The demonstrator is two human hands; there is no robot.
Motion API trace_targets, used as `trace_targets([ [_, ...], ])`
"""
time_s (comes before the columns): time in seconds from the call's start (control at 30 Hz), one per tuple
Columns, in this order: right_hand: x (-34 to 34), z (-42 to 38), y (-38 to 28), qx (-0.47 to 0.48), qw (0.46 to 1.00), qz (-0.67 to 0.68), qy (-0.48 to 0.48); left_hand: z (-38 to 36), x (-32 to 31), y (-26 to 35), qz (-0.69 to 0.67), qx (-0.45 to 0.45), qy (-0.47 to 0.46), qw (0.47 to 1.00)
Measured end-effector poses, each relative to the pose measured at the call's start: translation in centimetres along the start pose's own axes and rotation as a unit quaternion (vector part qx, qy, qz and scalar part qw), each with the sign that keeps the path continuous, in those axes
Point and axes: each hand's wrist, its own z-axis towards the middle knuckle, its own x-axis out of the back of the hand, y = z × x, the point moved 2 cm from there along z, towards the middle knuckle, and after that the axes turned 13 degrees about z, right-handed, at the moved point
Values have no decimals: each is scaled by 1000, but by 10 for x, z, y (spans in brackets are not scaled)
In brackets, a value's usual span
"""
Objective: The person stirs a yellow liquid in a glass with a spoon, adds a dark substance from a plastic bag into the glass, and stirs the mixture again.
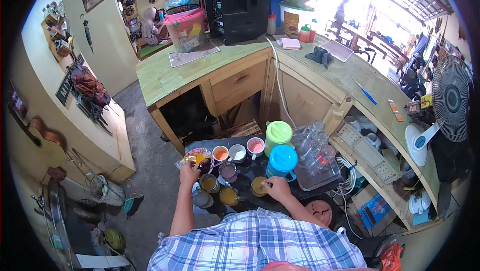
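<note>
My left hand [189, 173] is closed at a clear plastic packet [202, 153] with yellow-orange contents, at the table's left end. My right hand [277, 189] is closed, fingertips pinched together right at the rim of a glass mug [258, 186] of yellowish-brown drink; I cannot tell what the pinch holds. Between my hands stand a glass of yellow drink [228, 196], a greenish-brown glass [209, 183], a greyish glass [202, 198] and a darker glass [228, 172]. Behind them are white cups with orange [220, 153], white [237, 153] and pink [255, 146] contents.
A green-lidded jug [279, 133] and a blue-lidded jug [283, 159] stand right of the cups. Beside them, a clear tray [320, 178] holds upturned glass mugs [315, 138]. The wooden counter [235, 63] curves around the table, with a speaker [240, 6] and a fan [450, 98].
</note>
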Motion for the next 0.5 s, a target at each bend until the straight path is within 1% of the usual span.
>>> trace_targets([
  [0.03,2,0,-2,-12,999,31,17,3,-3,2,0,-2,-1,1000],
  [0.07,0,-1,2,-15,999,31,18,6,-7,3,13,4,-17,1000],
  [0.13,-5,-3,6,23,999,-49,5,11,-14,3,25,10,-34,999],
  [0.2,-6,-7,3,9,1000,-27,-7,20,-20,5,63,-17,-44,997],
  [0.23,-5,-6,-1,-3,1000,-6,-20,25,-22,6,62,-19,-42,997],
  [0.27,-4,-4,0,-2,1000,-6,-18,30,-25,6,81,-14,-64,995],
  [0.3,-4,-2,1,23,999,5,22,34,-27,6,100,-10,-85,991],
  [0.33,-3,0,1,48,997,17,61,38,-29,7,99,-10,-83,992],
  [0.37,-3,-1,3,49,997,16,62,41,-31,7,104,-6,-92,990],
  [0.43,-6,-3,7,0,996,-92,-15,47,-38,5,107,-1,-100,989],
  [0.47,-7,-4,8,1,996,-92,-14,50,-40,4,137,-9,-109,985],
  [0.5,-8,-4,6,6,999,-47,-3,54,-44,3,166,-17,-117,979],
])
